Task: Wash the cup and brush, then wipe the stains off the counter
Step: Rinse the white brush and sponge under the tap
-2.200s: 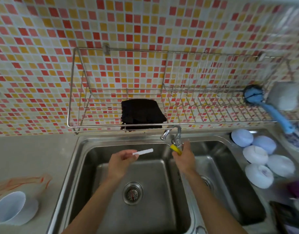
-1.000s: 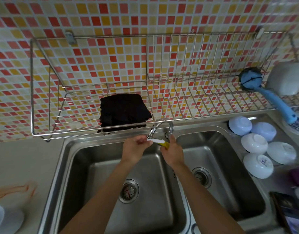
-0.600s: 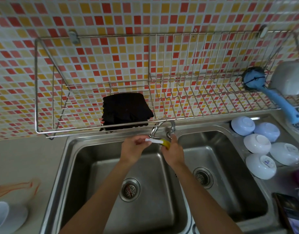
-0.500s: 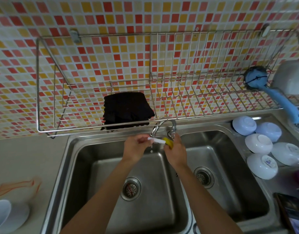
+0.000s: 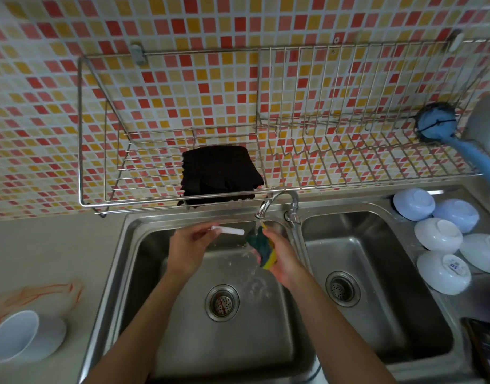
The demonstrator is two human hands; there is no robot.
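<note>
My left hand (image 5: pixel 189 243) pinches a thin white brush handle (image 5: pixel 229 230) over the left sink basin (image 5: pixel 182 336); the brush's other end is hidden in my fingers. My right hand (image 5: pixel 280 254) grips a green and yellow sponge (image 5: pixel 261 248) under water running from the faucet (image 5: pixel 277 202). A white cup (image 5: pixel 15 335) lies on its side on the counter at the far left. Orange stains (image 5: pixel 44 291) streak the counter just behind it.
A wire rack (image 5: pixel 293 151) on the tiled wall holds a folded black cloth (image 5: pixel 218 173) and a blue dish brush (image 5: pixel 443 128). Several upturned white bowls (image 5: pixel 437 235) sit right of the right basin (image 5: pixel 376 286). A dark object (image 5: pixel 485 347) lies at the lower right edge.
Water now runs from the faucet. My right hand has come down from the tap and holds the sponge in the stream. My left hand has drawn the white handle slightly left.
</note>
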